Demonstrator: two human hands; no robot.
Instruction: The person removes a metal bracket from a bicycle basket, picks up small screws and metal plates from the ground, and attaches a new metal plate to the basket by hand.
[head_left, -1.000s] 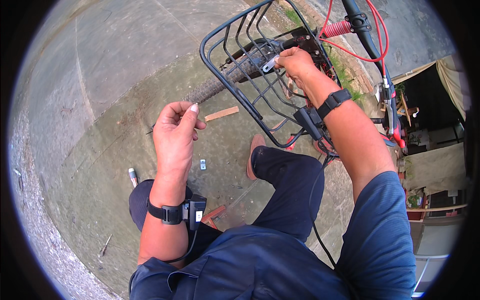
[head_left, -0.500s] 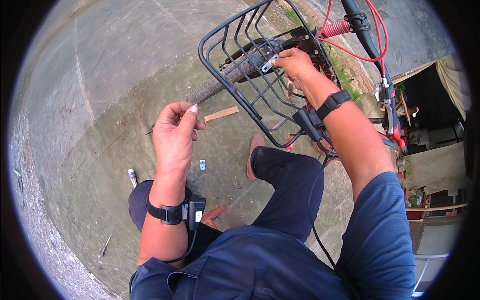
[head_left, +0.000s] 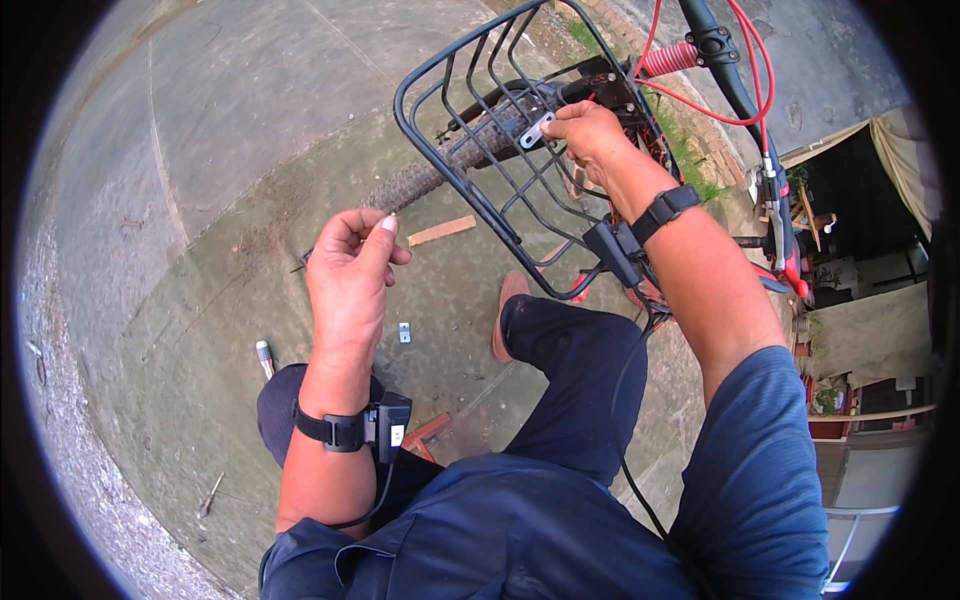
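Note:
Between the thumb and fingers of my right hand (head_left: pixel 592 137) is a small slotted metal bracket (head_left: pixel 535 131), held over the black wire basket (head_left: pixel 462 178). The basket is fixed at the front of a bicycle, above its knobbly tyre (head_left: pixel 405 184). Out to the left of the basket, my left hand (head_left: pixel 352 250) is raised with thumb and forefinger pinched together. Something tiny and pale seems to show at those fingertips, too small to name. A second small metal plate (head_left: pixel 405 332) with holes lies on the concrete below that hand.
A strip of wood (head_left: pixel 442 230) lies beneath the basket. A screwdriver with a ribbed handle (head_left: pixel 264 352) rests by my left knee, and a thin tool (head_left: pixel 211 495) lies farther left. Red cables (head_left: pixel 768 75) loop around the handlebar (head_left: pixel 735 80) at the upper right.
My right hand and the bracket have shifted very slightly left and down. My left hand stays almost where it was, still pinched.

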